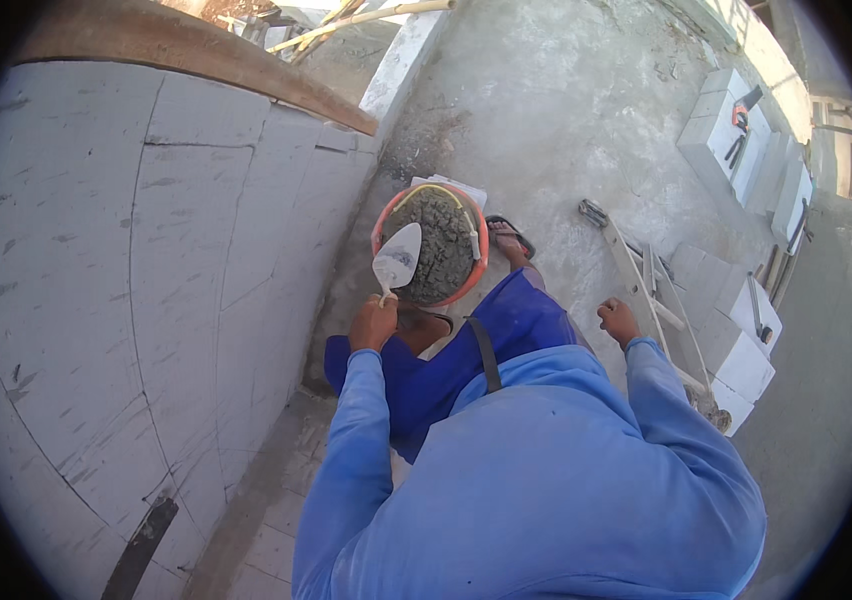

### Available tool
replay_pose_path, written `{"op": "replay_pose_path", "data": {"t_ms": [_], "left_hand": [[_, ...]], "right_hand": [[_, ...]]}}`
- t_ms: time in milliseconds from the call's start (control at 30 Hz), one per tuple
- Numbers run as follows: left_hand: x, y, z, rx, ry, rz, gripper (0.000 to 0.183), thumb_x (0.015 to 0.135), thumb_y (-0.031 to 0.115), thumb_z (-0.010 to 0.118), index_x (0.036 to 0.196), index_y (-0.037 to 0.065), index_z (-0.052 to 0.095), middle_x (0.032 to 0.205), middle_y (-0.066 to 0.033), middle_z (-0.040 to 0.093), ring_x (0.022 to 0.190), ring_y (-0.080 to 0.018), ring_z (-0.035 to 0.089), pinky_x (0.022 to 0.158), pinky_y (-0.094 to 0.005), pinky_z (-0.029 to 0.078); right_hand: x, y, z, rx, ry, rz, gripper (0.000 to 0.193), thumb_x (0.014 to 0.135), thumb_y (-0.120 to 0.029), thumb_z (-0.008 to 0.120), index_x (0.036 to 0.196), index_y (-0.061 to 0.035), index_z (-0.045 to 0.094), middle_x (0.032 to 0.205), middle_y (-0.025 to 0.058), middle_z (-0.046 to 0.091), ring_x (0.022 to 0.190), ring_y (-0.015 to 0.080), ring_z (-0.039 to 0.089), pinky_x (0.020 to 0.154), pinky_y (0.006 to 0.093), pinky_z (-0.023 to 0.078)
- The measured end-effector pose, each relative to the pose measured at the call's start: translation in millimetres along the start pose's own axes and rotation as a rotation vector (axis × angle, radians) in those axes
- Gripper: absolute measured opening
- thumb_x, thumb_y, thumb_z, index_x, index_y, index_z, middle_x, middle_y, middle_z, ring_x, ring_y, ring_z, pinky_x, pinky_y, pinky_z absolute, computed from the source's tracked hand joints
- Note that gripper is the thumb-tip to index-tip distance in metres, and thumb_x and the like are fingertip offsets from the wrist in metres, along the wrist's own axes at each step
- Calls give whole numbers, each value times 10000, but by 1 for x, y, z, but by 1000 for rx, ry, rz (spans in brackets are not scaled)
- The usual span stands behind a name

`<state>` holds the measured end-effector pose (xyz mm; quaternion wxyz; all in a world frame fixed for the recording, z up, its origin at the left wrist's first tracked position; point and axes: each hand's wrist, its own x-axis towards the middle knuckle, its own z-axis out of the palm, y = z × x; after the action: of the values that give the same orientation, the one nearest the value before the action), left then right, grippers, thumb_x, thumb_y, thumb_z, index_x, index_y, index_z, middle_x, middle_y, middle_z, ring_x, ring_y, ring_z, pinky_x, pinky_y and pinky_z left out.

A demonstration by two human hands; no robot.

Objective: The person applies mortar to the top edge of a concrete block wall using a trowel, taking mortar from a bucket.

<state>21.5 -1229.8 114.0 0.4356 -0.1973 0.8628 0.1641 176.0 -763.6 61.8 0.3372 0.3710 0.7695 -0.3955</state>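
My left hand [374, 322] is wrapped round the handle of a trowel [398, 256]. The trowel's pale, mortar-smeared blade points away from me, over the near left part of a bucket; whether it touches the mortar I cannot tell. The orange-red bucket [379, 232] has a yellow handle along its far rim. Grey wet mortar [443, 228] fills it almost to the top. On the other side, my right hand [618, 320] hangs by my right knee with its fingers curled in and nothing visible in them. Nearest to it is a wooden ladder-like frame [636, 280].
A white block wall [186, 230] rises close on my left, with a wooden board [196, 50] along its top. White blocks [708, 130] sit at the far right, bearing a handsaw [743, 110]. More blocks [736, 345] and a hammer-like tool [758, 310] lie nearer, beyond the wooden frame.
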Motion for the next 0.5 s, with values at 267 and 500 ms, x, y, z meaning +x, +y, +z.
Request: {"op": "replay_pose_path", "data": {"t_ms": [267, 500], "left_hand": [[51, 42, 70, -227, -265, -27, 486, 871, 407, 418, 977, -21, 624, 789, -205, 631, 702, -325, 628, 693, -398, 458], [8, -9, 34, 100, -57, -150, 476, 873, 432, 413, 1036, 46, 638, 1075, -213, 618, 1051, -382, 563, 897, -436, 421]], "right_hand": [[76, -34, 60, -59, -74, -151, 301, 803, -231, 509, 919, 30, 604, 756, 135, 619, 636, 212, 609, 633, 346, 473], [24, 64, 23, 37, -59, 119, 294, 809, -229, 517, 915, 34, 598, 773, 92, 602, 615, 180, 607, 577, 288, 465]]}}
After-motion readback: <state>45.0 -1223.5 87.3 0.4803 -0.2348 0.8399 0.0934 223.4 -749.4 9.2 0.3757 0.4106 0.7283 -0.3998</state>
